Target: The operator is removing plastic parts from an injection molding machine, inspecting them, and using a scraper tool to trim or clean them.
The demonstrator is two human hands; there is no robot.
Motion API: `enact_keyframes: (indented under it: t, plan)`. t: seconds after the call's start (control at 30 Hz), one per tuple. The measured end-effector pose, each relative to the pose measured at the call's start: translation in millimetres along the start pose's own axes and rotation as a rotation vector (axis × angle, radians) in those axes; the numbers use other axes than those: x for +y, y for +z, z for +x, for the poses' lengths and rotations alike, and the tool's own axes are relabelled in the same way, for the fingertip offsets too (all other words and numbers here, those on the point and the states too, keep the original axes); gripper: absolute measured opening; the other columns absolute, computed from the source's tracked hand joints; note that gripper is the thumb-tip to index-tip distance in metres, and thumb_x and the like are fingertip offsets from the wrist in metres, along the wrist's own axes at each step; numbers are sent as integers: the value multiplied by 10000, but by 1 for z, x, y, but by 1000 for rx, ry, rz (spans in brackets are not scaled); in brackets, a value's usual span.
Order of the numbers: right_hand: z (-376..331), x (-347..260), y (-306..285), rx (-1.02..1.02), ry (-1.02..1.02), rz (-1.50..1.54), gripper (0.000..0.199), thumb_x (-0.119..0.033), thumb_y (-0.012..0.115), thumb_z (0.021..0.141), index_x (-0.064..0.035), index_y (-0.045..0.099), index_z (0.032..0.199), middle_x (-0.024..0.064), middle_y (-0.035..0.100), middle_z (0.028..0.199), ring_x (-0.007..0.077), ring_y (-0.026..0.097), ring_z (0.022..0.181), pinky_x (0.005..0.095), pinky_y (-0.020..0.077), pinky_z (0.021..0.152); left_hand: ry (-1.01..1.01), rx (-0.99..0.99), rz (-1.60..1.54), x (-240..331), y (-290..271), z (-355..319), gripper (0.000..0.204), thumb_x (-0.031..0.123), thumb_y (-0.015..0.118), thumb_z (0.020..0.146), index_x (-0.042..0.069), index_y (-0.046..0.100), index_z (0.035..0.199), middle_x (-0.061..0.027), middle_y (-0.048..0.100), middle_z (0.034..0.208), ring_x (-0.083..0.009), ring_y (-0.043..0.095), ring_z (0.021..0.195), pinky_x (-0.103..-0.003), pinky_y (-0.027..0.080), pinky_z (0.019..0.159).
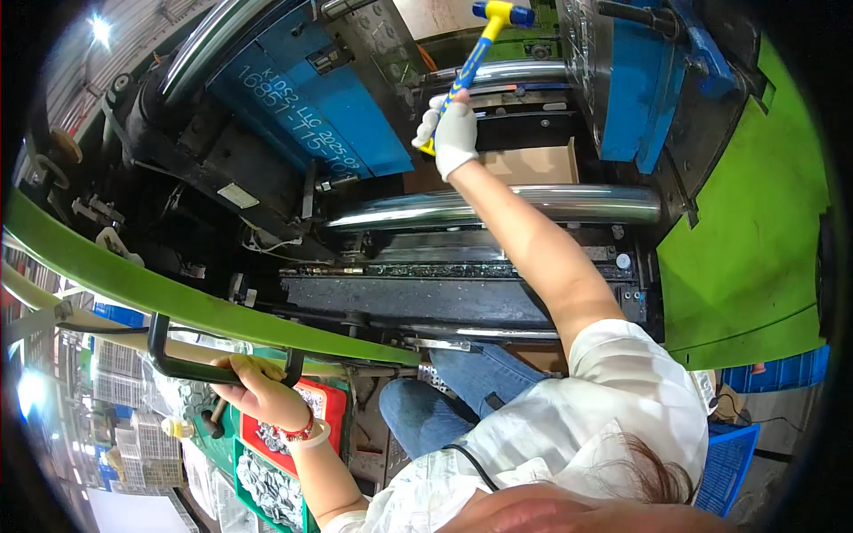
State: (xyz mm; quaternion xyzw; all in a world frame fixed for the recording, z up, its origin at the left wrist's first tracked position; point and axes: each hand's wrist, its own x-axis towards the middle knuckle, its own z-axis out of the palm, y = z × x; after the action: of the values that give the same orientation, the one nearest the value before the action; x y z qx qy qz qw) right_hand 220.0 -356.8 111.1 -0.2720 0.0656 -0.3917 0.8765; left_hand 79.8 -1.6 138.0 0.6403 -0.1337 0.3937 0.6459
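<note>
My right hand (456, 133), in a white glove, reaches up into the machine and grips a yellow-and-blue mallet (473, 64) by its handle. The mallet's head, blue at both ends, points upward between two blue mould halves, the left one (311, 107) and the right one (629, 89). Down at the left, my left hand (262, 391) is closed round a black pull handle (191, 367). That handle is fixed to the green machine door (187, 293). A bracelet and a pale band circle the left wrist.
A thick polished steel bar (577, 204) crosses below my right forearm. Beneath the moulds lies a cardboard box (538, 167). By my left arm are a red bin (335, 413) and a green bin (238, 475) of small grey parts. Green panelling (746, 249) stands at right.
</note>
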Motion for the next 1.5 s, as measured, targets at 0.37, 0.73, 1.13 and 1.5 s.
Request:
enact_keyframes:
  t: [0.37, 0.73, 1.13, 1.5]
  plan:
    - [25, -15, -26, 98, 95, -28, 465, -492, 316, 987, -116, 490, 774, 20, 439, 500, 177, 430, 390, 356, 391, 397, -8, -2, 11, 5, 1, -1, 194, 83, 461, 975, -5, 459, 1148, -15, 472, 677, -49, 364, 472, -195, 304, 427]
    - [35, -7, -50, 104, 335, 89, 477, -472, 301, 992, -108, 451, 723, 14, 394, 489, 178, 377, 368, 345, 333, 359, -19, -24, -28, 7, 2, -1, 151, 60, 440, 975, 6, 459, 1114, -6, 448, 635, -47, 335, 460, -195, 275, 427]
    - [24, -28, -65, -137, 692, -7, 323, -300, 383, 930, -114, 432, 671, 18, 407, 493, 145, 399, 365, 287, 309, 335, -31, -9, -16, 6, 3, 0, 114, 63, 453, 973, 15, 471, 1075, -7, 460, 641, -46, 335, 457, -193, 269, 424]
    - [-38, 4, -31, 27, 571, -51, 570, -562, 291, 962, -127, 420, 616, 19, 344, 429, 191, 363, 326, 339, 303, 335, 3, 3, -9, 0, 0, -1, 206, 52, 449, 967, -6, 460, 1165, -11, 475, 666, -45, 349, 475, -194, 283, 424]
